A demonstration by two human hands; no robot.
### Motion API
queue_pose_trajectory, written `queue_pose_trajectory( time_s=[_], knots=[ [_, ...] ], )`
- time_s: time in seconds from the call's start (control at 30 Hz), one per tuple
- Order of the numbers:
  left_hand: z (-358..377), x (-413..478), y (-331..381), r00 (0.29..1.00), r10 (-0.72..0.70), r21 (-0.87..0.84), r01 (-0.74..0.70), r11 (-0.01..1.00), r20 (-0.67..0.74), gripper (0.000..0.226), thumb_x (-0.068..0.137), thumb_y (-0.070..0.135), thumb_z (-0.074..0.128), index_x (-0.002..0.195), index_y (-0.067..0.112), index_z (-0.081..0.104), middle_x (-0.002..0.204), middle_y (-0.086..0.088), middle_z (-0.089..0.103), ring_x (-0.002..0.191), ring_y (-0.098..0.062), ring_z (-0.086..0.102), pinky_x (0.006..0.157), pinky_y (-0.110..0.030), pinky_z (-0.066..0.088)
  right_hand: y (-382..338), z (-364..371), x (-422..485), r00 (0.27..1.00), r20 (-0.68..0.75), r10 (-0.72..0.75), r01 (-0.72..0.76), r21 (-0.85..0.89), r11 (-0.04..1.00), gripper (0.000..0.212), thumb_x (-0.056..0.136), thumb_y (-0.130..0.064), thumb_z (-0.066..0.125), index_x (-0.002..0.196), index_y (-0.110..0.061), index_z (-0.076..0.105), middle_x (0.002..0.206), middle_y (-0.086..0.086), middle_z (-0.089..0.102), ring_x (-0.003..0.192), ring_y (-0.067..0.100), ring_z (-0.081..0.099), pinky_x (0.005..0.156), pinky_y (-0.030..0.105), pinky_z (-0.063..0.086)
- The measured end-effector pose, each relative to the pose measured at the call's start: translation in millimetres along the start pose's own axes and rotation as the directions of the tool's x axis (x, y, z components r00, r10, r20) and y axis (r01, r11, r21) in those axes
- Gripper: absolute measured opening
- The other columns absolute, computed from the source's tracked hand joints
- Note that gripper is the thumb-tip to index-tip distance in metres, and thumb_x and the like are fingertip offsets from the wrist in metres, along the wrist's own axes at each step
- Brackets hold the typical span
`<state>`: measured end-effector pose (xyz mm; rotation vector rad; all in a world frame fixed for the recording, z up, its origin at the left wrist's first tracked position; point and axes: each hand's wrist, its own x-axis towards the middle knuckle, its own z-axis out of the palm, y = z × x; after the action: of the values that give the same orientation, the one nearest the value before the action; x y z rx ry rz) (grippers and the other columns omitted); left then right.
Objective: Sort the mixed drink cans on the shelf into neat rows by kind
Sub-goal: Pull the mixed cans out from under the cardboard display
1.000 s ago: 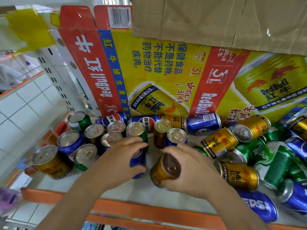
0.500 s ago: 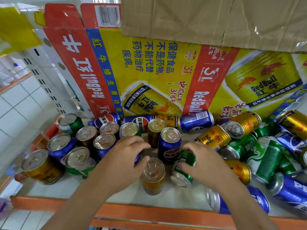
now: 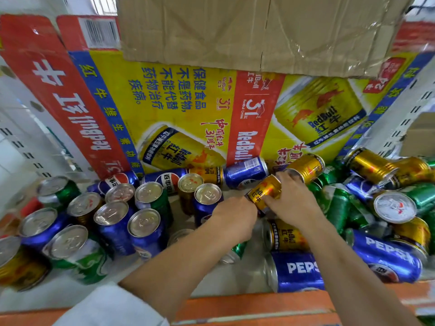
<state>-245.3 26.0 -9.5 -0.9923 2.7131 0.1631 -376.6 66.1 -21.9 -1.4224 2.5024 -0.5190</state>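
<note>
While the right hand (image 3: pixel 294 203) wraps its fingers (image 3: pixel 286 182) round a tilted gold can (image 3: pixel 264 191) on the shelf (image 3: pixel 235 282), the left hand (image 3: pixel 234 216) curls just beside that can's lower end; its fingertips are hidden, so whether it grips anything is unclear. A green can (image 3: pixel 237 249) lies half-covered under the left wrist.

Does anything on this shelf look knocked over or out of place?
Yes. On the right, gold, green and blue drink cans lie tipped in a heap, like the blue Pepsi can at the front. Upright cans on the left mix kinds.
</note>
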Motion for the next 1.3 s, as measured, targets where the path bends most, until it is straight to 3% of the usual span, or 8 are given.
queue_pose_trajectory(
  time_s=[0.2,0.37,0.6,0.73,0.83,0.93,1.07,1.3],
  knots=[
    [21.3,4.7,14.7,0.989,-0.140,-0.012,0.140,0.990,-0.046,0.061,0.089,0.012,0.064,0.139,0.000,0.030,0.132,-0.020,0.046,0.118,-0.036,0.053,0.088,-0.040,0.048,3.8,2.7,6.8,0.998,0.025,0.055,-0.057,0.095,0.994,0.050,0.089,-0.049,0.060,0.122,-0.015,0.043,0.105,0.009,0.064,0.099,0.030,0.062,0.075,0.033,0.045],
    [31.8,5.8,21.3,0.970,-0.241,-0.150,0.233,0.961,-0.038,0.064,0.090,0.015,0.064,0.139,0.007,0.024,0.128,-0.018,0.042,0.108,-0.036,0.058,0.072,-0.037,0.047,-5.4,2.4,13.9,0.993,-0.009,0.120,-0.116,0.173,0.978,0.048,0.087,-0.047,0.063,0.112,-0.012,0.042,0.100,0.010,0.063,0.093,0.032,0.063,0.078,0.037,0.049],
    [20.1,-10.7,8.4,0.989,-0.148,-0.346,0.143,0.927,0.013,0.076,0.078,0.021,0.078,0.131,0.022,0.024,0.118,-0.010,0.058,0.107,-0.030,0.060,0.083,-0.040,0.051,1.9,-2.5,16.3,0.975,0.074,0.210,-0.216,0.556,0.803,0.030,0.075,-0.024,0.074,0.087,-0.007,0.053,0.078,0.007,0.060,0.069,0.020,0.060,0.058,0.033,0.047],
    [17.5,-26.5,-9.4,0.997,-0.061,-0.450,0.035,0.892,-0.043,0.100,0.073,0.027,0.080,0.146,0.031,0.010,0.139,-0.004,0.042,0.121,-0.026,0.051,0.095,-0.038,0.047,4.7,-12.2,14.2,0.974,0.185,0.133,-0.224,0.678,0.700,0.028,0.077,-0.020,0.077,0.077,-0.013,0.050,0.068,0.002,0.057,0.066,0.014,0.057,0.060,0.026,0.044],
    [18.3,-36.0,-15.9,0.995,0.008,-0.460,-0.055,0.886,-0.104,0.107,0.071,0.026,0.077,0.149,0.033,0.005,0.140,0.004,0.024,0.125,-0.022,0.044,0.097,-0.037,0.047,5.7,-16.9,15.2,0.985,0.160,0.071,-0.162,0.678,0.717,0.034,0.074,-0.017,0.080,0.071,-0.012,0.046,0.065,0.006,0.051,0.063,0.016,0.053,0.058,0.026,0.041],
    [21.5,-43.6,-24.3,0.986,-0.010,-0.469,-0.071,0.880,-0.169,0.092,0.073,0.029,0.076,0.145,0.030,0.018,0.129,0.009,0.023,0.115,-0.016,0.048,0.093,-0.033,0.048,4.6,-22.1,15.3,0.997,0.077,0.016,-0.063,0.673,0.737,0.042,0.069,-0.015,0.083,0.070,-0.012,0.041,0.068,0.008,0.040,0.064,0.017,0.043,0.057,0.026,0.037],
    [16.5,-52.9,-31.7,0.976,0.004,-0.355,-0.083,0.931,-0.218,0.074,0.077,0.041,0.073,0.137,0.027,0.032,0.128,0.011,0.026,0.113,-0.012,0.048,0.093,-0.024,0.044,-6.3,-24.2,12.3,0.991,-0.029,-0.129,0.128,0.431,0.893,0.046,0.059,-0.026,0.088,0.072,-0.013,0.046,0.070,-0.004,0.050,0.062,0.013,0.044,0.056,0.028,0.035],
    [8.6,-67.2,-52.4,0.983,0.036,-0.230,-0.077,0.970,-0.179,0.081,0.071,0.067,0.067,0.137,0.034,0.034,0.132,0.016,0.034,0.123,-0.007,0.036,0.102,-0.028,0.036,-20.0,-2.2,4.3,0.934,0.106,-0.341,0.332,0.093,0.939,0.042,0.061,-0.026,0.084,0.081,-0.027,0.047,0.098,-0.007,0.047,0.093,0.015,0.046,0.076,0.029,0.041]
  ],
)
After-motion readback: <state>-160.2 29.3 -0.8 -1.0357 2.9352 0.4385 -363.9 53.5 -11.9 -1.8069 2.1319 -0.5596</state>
